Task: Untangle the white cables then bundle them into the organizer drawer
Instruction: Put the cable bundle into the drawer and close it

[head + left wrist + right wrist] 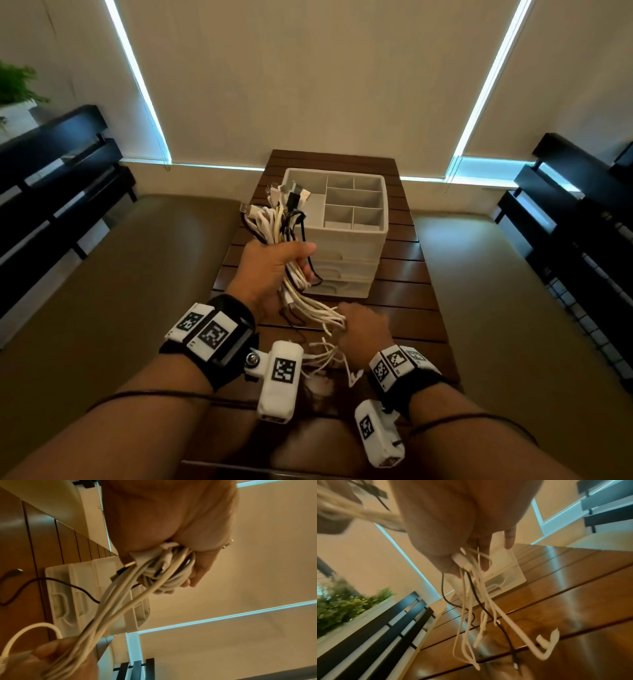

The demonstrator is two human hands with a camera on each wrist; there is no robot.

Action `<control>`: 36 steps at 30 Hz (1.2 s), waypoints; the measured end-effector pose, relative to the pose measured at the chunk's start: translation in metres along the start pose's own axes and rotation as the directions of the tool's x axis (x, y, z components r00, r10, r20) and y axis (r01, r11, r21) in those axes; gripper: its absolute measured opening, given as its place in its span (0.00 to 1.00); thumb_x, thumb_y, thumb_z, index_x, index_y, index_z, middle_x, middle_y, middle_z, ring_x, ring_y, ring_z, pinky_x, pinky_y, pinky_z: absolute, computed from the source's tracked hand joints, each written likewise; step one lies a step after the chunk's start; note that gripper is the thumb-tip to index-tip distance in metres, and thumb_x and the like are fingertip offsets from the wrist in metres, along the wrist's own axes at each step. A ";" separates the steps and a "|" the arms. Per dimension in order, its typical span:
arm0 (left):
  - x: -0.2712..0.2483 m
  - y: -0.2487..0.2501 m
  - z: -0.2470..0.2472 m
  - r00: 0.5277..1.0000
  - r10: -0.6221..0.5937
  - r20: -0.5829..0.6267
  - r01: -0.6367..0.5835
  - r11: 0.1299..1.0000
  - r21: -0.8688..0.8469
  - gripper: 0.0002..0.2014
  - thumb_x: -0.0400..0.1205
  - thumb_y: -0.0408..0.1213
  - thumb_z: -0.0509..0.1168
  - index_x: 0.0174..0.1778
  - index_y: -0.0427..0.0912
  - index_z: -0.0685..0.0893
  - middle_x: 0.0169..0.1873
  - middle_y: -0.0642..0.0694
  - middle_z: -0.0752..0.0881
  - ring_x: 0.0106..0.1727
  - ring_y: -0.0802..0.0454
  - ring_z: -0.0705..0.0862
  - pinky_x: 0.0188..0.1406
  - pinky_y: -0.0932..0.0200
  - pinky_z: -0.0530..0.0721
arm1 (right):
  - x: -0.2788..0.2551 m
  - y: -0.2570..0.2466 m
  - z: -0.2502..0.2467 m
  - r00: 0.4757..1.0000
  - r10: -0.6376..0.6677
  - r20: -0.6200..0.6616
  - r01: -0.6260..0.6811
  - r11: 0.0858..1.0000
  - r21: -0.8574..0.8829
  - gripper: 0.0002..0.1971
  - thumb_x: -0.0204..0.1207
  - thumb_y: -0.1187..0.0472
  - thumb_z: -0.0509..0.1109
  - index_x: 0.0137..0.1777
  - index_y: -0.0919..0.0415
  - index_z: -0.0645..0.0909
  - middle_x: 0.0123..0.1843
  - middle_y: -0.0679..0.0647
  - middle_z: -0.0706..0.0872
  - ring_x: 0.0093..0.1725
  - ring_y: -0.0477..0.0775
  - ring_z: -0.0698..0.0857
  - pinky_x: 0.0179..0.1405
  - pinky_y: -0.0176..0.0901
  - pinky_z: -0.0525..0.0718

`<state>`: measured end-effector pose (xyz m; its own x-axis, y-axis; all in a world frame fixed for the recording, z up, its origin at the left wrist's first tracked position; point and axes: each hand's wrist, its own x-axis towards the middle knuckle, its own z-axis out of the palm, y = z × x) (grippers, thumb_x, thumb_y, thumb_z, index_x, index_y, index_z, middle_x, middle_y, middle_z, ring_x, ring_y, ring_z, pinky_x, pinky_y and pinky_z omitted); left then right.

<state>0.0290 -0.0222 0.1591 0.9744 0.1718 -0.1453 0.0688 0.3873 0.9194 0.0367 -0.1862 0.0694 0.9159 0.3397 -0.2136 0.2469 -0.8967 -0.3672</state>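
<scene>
White cables [274, 222], pale grey organizer [352, 240], brown slatted table [404, 291].

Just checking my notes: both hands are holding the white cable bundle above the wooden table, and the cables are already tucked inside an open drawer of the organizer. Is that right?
Not quite. The cables are not in any drawer: the head view shows the organizer drawers closed. The left hand and right hand do hold the bundle above the wooden table.

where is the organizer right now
In the head view the organizer stands mid-table, just right of the cables gripped in the left hand.
</scene>
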 end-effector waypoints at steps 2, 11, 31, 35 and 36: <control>0.000 0.006 0.004 0.999 0.031 -0.007 -0.031 0.999 -0.039 0.16 0.77 0.23 0.68 0.22 0.38 0.80 0.15 0.43 0.77 0.15 0.50 0.77 0.24 0.59 0.82 | 0.006 0.002 0.011 0.985 0.129 -0.118 -0.115 0.986 0.120 0.12 0.73 0.51 0.68 0.55 0.51 0.75 0.60 0.51 0.78 0.65 0.58 0.77 0.62 0.57 0.75; 0.006 0.019 -0.005 0.996 0.063 -0.057 -0.072 0.980 -0.185 0.19 0.78 0.32 0.68 0.18 0.44 0.81 0.17 0.47 0.77 0.19 0.54 0.79 0.29 0.58 0.78 | 0.017 0.019 0.057 0.832 0.405 0.379 -0.552 0.670 0.496 0.25 0.78 0.52 0.68 0.69 0.68 0.78 0.53 0.63 0.87 0.45 0.60 0.87 0.50 0.51 0.87; 0.015 0.039 -0.031 0.988 0.096 -0.117 -0.117 0.976 -0.182 0.25 0.81 0.32 0.64 0.15 0.44 0.78 0.15 0.50 0.76 0.17 0.57 0.76 0.26 0.64 0.83 | 0.046 0.002 0.145 0.984 0.134 0.113 -0.135 0.991 -0.004 0.14 0.82 0.63 0.59 0.65 0.58 0.79 0.61 0.56 0.84 0.59 0.56 0.84 0.58 0.44 0.82; 0.021 0.026 -0.034 0.987 0.082 -0.141 -0.107 0.978 -0.181 0.25 0.81 0.29 0.64 0.14 0.45 0.80 0.14 0.51 0.75 0.16 0.58 0.76 0.26 0.63 0.82 | 0.047 0.042 0.122 0.935 0.317 0.158 -0.328 0.944 0.047 0.14 0.85 0.61 0.58 0.62 0.64 0.81 0.62 0.62 0.84 0.59 0.59 0.85 0.59 0.50 0.82; 0.022 0.022 -0.034 0.988 0.069 -0.135 -0.093 0.978 -0.185 0.25 0.81 0.29 0.64 0.14 0.45 0.80 0.14 0.51 0.75 0.16 0.58 0.76 0.28 0.61 0.80 | 0.047 0.050 0.116 0.931 0.336 0.143 -0.361 0.905 0.226 0.11 0.84 0.63 0.58 0.55 0.65 0.82 0.53 0.64 0.87 0.47 0.60 0.88 0.48 0.54 0.85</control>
<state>0.0449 0.0207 0.1634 0.9388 0.3190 -0.1301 -0.0631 0.5302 0.8455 0.0551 -0.1825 -0.0644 0.8906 0.0557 -0.4514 -0.1787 -0.8698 -0.4599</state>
